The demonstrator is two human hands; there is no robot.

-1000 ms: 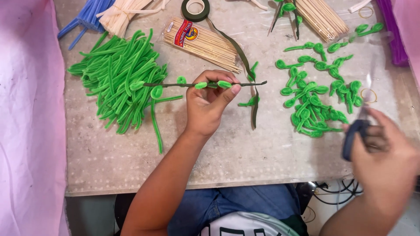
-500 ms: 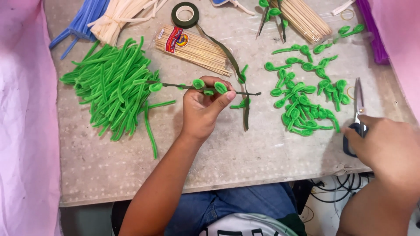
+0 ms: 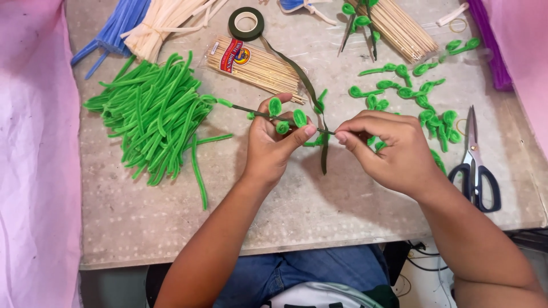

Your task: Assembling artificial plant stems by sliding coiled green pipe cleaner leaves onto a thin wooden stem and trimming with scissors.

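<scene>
- The left hand [image 3: 271,145] pinches a thin stem [image 3: 251,112] between thumb and fingers. The stem runs from the hand up and left toward the pile of green pipe cleaners [image 3: 154,114].
- Small green leaf loops [image 3: 275,106] sit along the stem at the left hand: one above the fingers, two by the thumb. So several leaves look to be already fixed on.
- The right hand [image 3: 388,151] is closed on the stem's other end, thumb and forefinger pinched just right of the left thumb. The two hands nearly touch.
- A dark green tape strip [image 3: 311,94] leads from the tape roll [image 3: 246,23] at the top of the table [image 3: 319,205] down to the pinch, and a loose tail hangs below it. The wrapping looks to be in hand and not yet cut off the roll.
- The scissors [image 3: 475,165] lie shut on the table, right of the right hand and apart from it.
- Many ready leaves [image 3: 425,100] lie behind the right hand, so a good number are judged left to attach.
- A few finished stems [image 3: 359,20] lie at the top by loose skewers [image 3: 399,25]; a packet of skewers [image 3: 254,65] lies unopened near the roll.
- Overall the job seems partway: some stems made, one in the wrapping, much stock unused.
</scene>
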